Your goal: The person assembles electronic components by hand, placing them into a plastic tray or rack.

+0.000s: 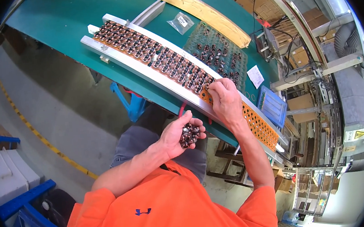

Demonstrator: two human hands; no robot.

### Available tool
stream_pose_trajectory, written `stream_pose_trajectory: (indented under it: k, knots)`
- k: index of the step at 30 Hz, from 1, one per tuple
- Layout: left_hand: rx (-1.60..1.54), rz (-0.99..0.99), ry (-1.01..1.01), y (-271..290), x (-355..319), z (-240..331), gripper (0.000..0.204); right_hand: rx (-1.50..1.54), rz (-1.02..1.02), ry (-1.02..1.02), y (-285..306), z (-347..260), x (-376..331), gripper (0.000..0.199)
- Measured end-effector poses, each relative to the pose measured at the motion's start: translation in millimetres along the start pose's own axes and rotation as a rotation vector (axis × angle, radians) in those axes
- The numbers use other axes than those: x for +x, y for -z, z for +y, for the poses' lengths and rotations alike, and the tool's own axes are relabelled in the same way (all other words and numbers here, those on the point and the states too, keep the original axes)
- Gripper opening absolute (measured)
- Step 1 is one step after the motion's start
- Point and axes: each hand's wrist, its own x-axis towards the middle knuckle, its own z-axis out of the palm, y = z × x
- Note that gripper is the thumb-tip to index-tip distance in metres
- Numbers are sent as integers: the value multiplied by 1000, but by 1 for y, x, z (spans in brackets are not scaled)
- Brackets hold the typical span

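My left hand (173, 133) is cupped, palm up, around a handful of small dark shiny metal-looking parts (190, 134). It is held just off the near side of a long metal rail frame (127, 55). My right hand (226, 98) is pinched and bent down over an orange perforated board (258, 124) in that frame; whatever its fingertips hold is hidden. To the left of this hand, rows of shiny round reflector-like cups (167, 65) cover the board. To its right, the board's holes show uncovered.
Behind the frame, a clear dimpled tray (241, 76) holds more shiny parts on the green table (54, 36). A clear plastic bag (181, 22), a white paper slip (255, 76) and a blue bin (272, 107) are close by. Metal shelving stands to the right.
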Motion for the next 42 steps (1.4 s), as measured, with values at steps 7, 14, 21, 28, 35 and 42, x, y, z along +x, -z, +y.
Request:
stream_pose_trajectory:
  k: [7, 14, 21, 28, 35, 42]
  knots:
    - [19, 4, 11, -1, 2, 1, 48, -27, -34, -2, 1, 0, 0, 8]
    - [14, 27, -8, -3, 0, 3, 51, 266, -329, -242, 43, -40, -7, 15]
    - [-110, 88, -93, -14, 7, -4, 48, 342, -503, -102, 47, -75, -38, 30]
    - [-82, 127, -147, -8, 6, -10, 38, 171, -334, 70, 35, -88, -49, 33]
    - [-31, 109, -161, -4, 9, -8, 35, 378, -314, -59, 36, -77, -48, 27]
    - [183, 37, -154, -6, 1, -4, 34, 283, -315, -104, 52, -59, -36, 26]
